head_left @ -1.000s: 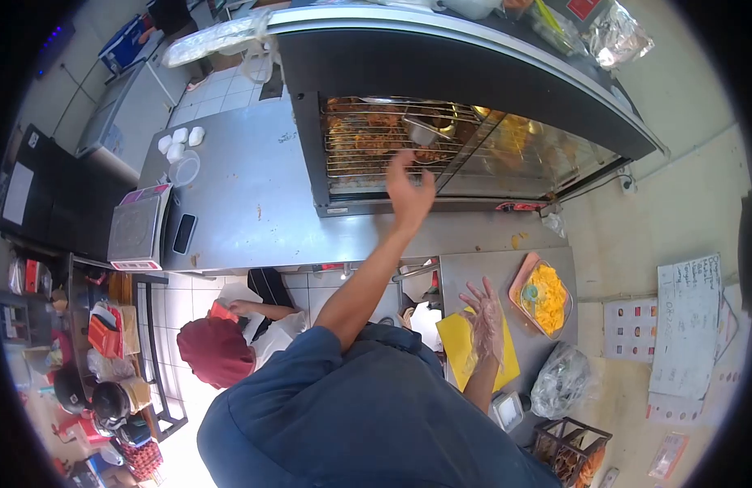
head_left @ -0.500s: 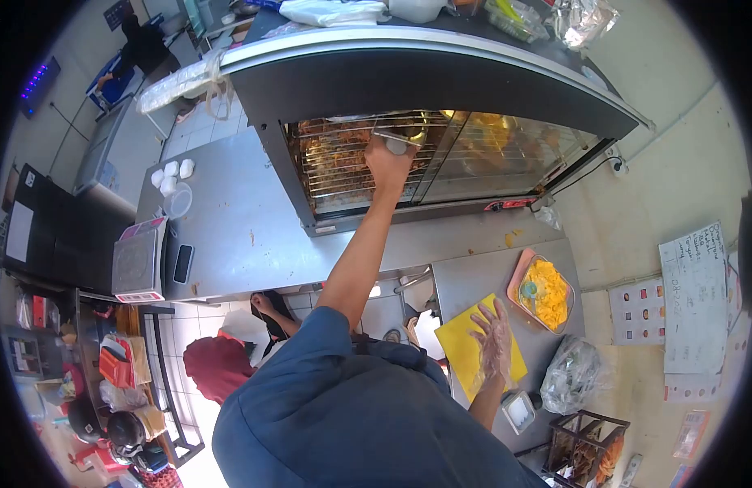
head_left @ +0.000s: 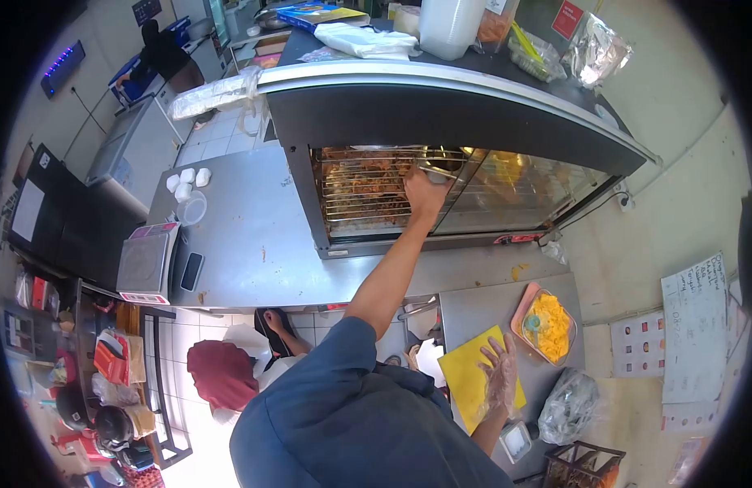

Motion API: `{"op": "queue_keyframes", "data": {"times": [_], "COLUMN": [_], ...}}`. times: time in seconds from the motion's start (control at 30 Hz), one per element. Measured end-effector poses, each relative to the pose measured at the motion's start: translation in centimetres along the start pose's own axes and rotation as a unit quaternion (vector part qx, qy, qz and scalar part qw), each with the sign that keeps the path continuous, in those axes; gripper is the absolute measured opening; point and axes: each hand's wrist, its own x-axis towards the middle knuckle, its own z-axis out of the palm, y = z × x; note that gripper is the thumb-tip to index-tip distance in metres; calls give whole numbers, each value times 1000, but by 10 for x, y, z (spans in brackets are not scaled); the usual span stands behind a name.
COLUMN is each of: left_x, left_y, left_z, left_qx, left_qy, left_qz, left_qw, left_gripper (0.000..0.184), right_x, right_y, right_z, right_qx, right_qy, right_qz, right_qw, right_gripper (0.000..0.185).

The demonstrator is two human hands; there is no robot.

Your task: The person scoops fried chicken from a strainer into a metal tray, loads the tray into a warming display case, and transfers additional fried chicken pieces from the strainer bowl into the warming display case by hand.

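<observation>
My left hand (head_left: 427,193) is bare and reaches through the open left side of a glass-fronted warming cabinet (head_left: 343,250). Its fingers are closed on a shiny metal container (head_left: 441,167) near the middle divider; the grip is partly hidden. Beside it, wire racks (head_left: 364,195) carry browned food. My right hand (head_left: 498,374), in a clear plastic glove, has its fingers spread over a yellow sheet (head_left: 465,370) on the steel counter. Just beyond that hand, a tub (head_left: 518,315) holds yellow food with a greenish scoop (head_left: 532,323) in it.
On the left counter are a scale (head_left: 146,264), a phone (head_left: 192,272), a clear cup (head_left: 192,210) and several white bundles (head_left: 183,192). A crumpled plastic bag (head_left: 569,405) lies at right. A person in a maroon head covering (head_left: 221,374) is close on the left; another person (head_left: 166,57) stands farther back.
The view has tilted, so the scene sits lower and farther right. My left hand has moved slightly right inside the cabinet, toward the divider. My right hand stays spread over the yellow sheet.
</observation>
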Motion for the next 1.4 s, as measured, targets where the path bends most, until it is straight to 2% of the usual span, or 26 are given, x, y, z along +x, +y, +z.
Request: {"op": "queue_keyframes", "data": {"times": [0.07, 0.27, 0.37, 0.47, 0.5, 0.6, 0.7, 0.8, 0.83, 0.87, 0.9, 0.93, 0.97, 1.0, 1.07, 1.1, 1.13, 1.17, 1.2, 1.23, 1.27, 1.3, 1.33, 1.4], "left_x": [4, -3, -4, -7, -16, -69, -154, -242, -280, -303, -309, -371, -377, -384, -468, -507, -525, -537, -548, -602, -638, -635, -634, -634], "left_y": [-9, -12, -27, -51, -42, -27, -53, -130, -179, -197, -199, -282, -277, -269, -345, -355, -360, -342, -323, -376, -412, -402, -389, -384], "left_z": [8, -1, 0, -3, -23, -81, -138, -197, -220, -251, -280, -300, -327, -354, -402, -420, -430, -436, -442, -462, -478, -479, -477, -473], "left_qx": [-16, -94, -94, -84, -77, -163, -104, -44, 54, 93, 155, 238, 235, 230, -22, -68, -113, 44, 200, 336, 459, 436, 395, 303], "left_qy": [31, -82, -143, -152, -140, -55, -46, -245, -357, -417, -499, -516, -453, -382, -201, -77, 48, 50, 53, -311, -548, -464, -378, -222], "left_qz": [55, 13, 30, 58, 63, -4, -18, -52, -92, -129, -228, -212, -321, -426, -518, -619, -700, -697, -695, -584, -314, -393, -473, -561], "left_qw": [998, 992, 985, 983, 985, 985, 993, 967, 928, 895, 822, 795, 798, 788, 831, 779, 704, 714, 688, 670, 625, 663, 691, 737], "left_gripper": [54, 45, 44, 40, 37, 21, 22, 31, 35, 39, 43, 44, 44, 43, 38, 33, 29, 26, 23, 22, 22, 22, 22, 23], "right_x": [2, -8, -1, 7, 11, 32, 71, 120, 133, 142, 152, 168, 181, 193, 214, 225, 238, 246, 243, 241, 249, 261, 268, 282], "right_y": [0, 1, 5, 5, 3, -1, -9, -6, -15, -23, -29, -28, -25, -22, -19, -13, -3, 5, 6, 2, -4, 0, 1, -1], "right_z": [-2, -2, -1, 10, 16, 43, 94, 157, 187, 217, 245, 270, 289, 305, 335, 345, 351, 353, 352, 356, 368, 372, 376, 385], "right_qx": [-2, -29, -40, -52, -58, -36, -120, -128, -156, -171, -184, -228, -272, -369, -540, -532, -524, -519, -521, -519, -509, -463, -503, -581], "right_qy": [9, 14, -16, -33, -37, -131, -179, -294, -316, -314, -311, -303, -291, -248, -154, -141, -124, -107, -115, -122, -125, -93, -74, -39], "right_qz": [-1, 9, 13, 25, 31, 21, 70, 8, -9, -31, -55, -110, -160, -238, -388, -415, -443, -465, -447, -432, -433, -488, -441, -338], "right_qw": [1000, 999, 999, 998, 997, 991, 974, 947, 936, 934, 931, 919, 903, 864, 731, 724, 717, 709, 718, 727, 734, 734, 740, 739], "right_gripper": [102, 104, 104, 104, 104, 92, 81, 76, 77, 75, 73, 69, 66, 64, 58, 56, 53, 51, 50, 49, 49, 43, 47, 55]}}
